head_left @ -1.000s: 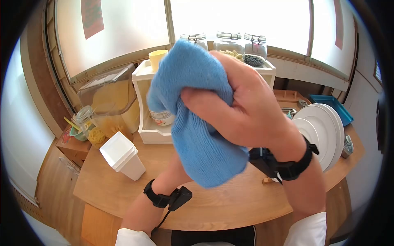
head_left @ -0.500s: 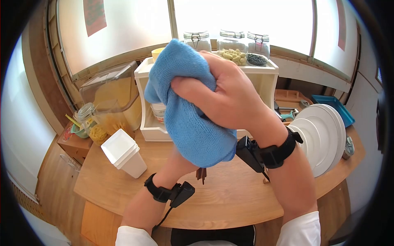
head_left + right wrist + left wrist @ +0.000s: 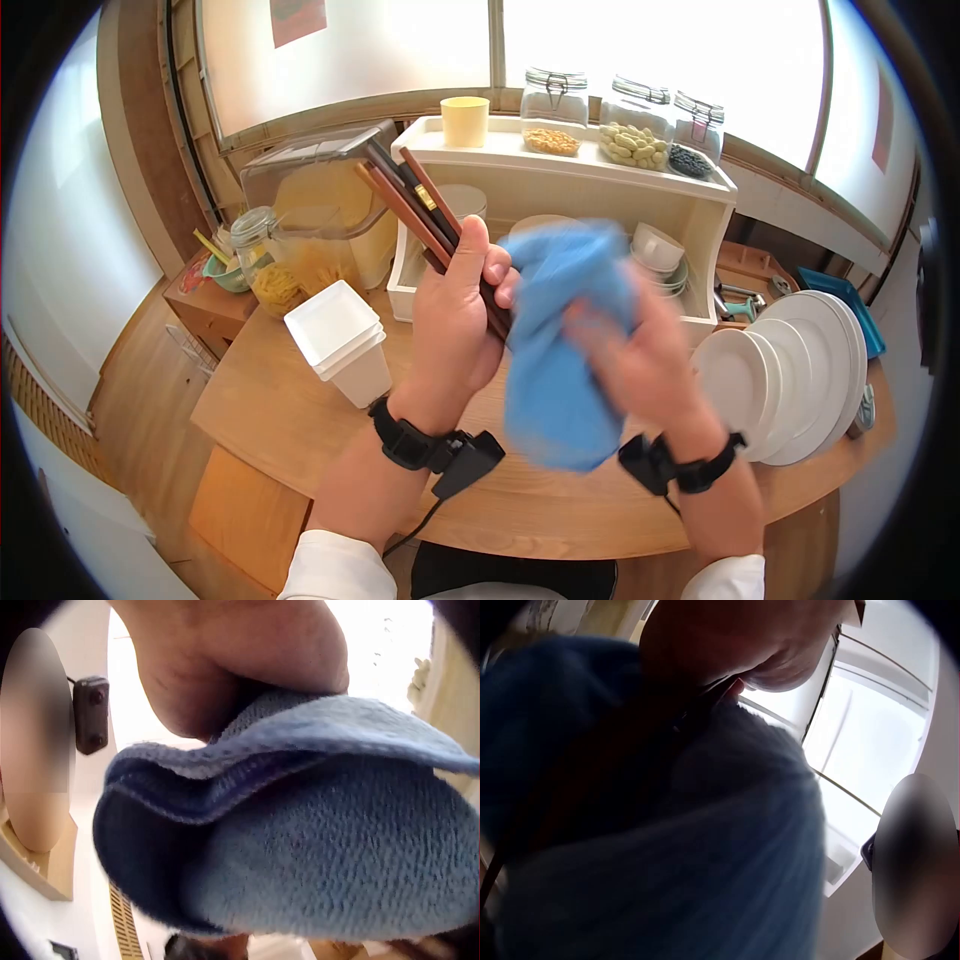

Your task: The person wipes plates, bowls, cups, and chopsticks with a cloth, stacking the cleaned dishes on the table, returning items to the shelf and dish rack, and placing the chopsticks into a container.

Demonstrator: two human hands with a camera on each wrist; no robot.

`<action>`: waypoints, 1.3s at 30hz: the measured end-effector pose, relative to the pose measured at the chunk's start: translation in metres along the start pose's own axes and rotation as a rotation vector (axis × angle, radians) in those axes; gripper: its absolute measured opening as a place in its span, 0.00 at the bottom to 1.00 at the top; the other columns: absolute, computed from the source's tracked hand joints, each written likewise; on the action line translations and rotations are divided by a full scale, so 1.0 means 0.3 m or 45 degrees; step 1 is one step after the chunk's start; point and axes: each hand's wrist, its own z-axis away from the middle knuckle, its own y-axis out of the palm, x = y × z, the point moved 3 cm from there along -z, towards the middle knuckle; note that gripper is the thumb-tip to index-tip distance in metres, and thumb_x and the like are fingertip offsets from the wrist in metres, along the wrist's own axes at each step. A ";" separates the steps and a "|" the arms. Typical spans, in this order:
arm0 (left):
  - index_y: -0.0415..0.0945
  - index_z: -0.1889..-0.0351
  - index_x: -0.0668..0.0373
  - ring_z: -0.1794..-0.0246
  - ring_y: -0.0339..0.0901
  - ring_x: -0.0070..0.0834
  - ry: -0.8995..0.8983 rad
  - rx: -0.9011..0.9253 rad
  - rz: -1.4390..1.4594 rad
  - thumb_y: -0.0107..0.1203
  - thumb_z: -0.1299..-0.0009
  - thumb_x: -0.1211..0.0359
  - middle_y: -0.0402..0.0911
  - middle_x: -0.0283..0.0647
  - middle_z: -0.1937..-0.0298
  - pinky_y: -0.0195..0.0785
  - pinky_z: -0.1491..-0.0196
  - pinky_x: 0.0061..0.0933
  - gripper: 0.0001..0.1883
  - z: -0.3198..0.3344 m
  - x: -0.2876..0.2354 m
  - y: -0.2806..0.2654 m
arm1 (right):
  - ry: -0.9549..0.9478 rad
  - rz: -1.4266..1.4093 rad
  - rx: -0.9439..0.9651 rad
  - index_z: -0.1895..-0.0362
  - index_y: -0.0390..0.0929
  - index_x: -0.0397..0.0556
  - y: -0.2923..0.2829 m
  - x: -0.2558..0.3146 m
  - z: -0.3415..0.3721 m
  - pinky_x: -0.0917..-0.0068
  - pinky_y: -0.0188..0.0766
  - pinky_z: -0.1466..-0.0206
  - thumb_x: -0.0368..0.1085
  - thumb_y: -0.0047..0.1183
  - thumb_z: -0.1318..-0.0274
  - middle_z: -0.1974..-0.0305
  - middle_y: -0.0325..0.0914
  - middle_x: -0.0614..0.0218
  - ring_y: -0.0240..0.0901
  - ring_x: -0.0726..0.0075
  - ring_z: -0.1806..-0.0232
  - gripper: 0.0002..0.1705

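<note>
My left hand (image 3: 455,325) grips a bundle of several brown and black chopsticks (image 3: 420,205) over the middle of the table, their upper ends slanting up to the left. Close beside it, my right hand (image 3: 655,350) holds a blue cloth (image 3: 560,400), blurred in the head view. The cloth's left edge overlaps the lower ends of the chopsticks there. In the left wrist view the cloth (image 3: 705,877) hangs dark and large below the hand. In the right wrist view the folded cloth (image 3: 337,855) drapes under the palm, hiding most fingers.
Stacked white square containers (image 3: 335,335) stand on the table (image 3: 480,510) at left. Behind is a white shelf (image 3: 565,175) with a yellow cup (image 3: 465,122), glass jars (image 3: 635,135) and bowls. White plates (image 3: 815,390) stand upright at right, near a blue tray (image 3: 845,305).
The cloth, earlier wrapped around the front of both hands, has moved to the right and down with my right hand. My left hand and the chopsticks now show. The head view has turned slightly left.
</note>
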 end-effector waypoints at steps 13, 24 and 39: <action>0.50 0.33 0.52 0.75 0.74 0.21 0.444 -0.023 0.096 0.54 0.28 0.70 0.72 0.39 0.58 0.72 0.79 0.23 0.30 0.024 -0.119 -0.034 | 0.512 -0.447 0.586 0.48 0.73 0.46 0.117 -0.148 0.194 0.72 0.71 0.48 0.34 0.65 0.49 0.56 0.78 0.70 0.74 0.76 0.54 0.23; 0.58 0.42 0.44 0.77 0.74 0.25 0.429 0.076 0.135 0.44 0.23 0.63 0.71 0.43 0.57 0.71 0.82 0.23 0.14 0.057 -0.040 -0.044 | 0.530 -0.521 0.592 0.48 0.72 0.45 0.139 -0.164 0.159 0.72 0.71 0.47 0.34 0.66 0.50 0.56 0.78 0.69 0.74 0.75 0.54 0.25; 0.48 0.29 0.48 0.81 0.71 0.20 0.498 0.123 0.163 0.45 0.23 0.61 0.73 0.41 0.61 0.66 0.86 0.19 0.27 -0.020 -0.119 -0.099 | 0.707 -0.646 0.731 0.44 0.70 0.46 0.163 -0.144 0.127 0.71 0.69 0.44 0.39 0.66 0.48 0.53 0.77 0.69 0.72 0.74 0.51 0.29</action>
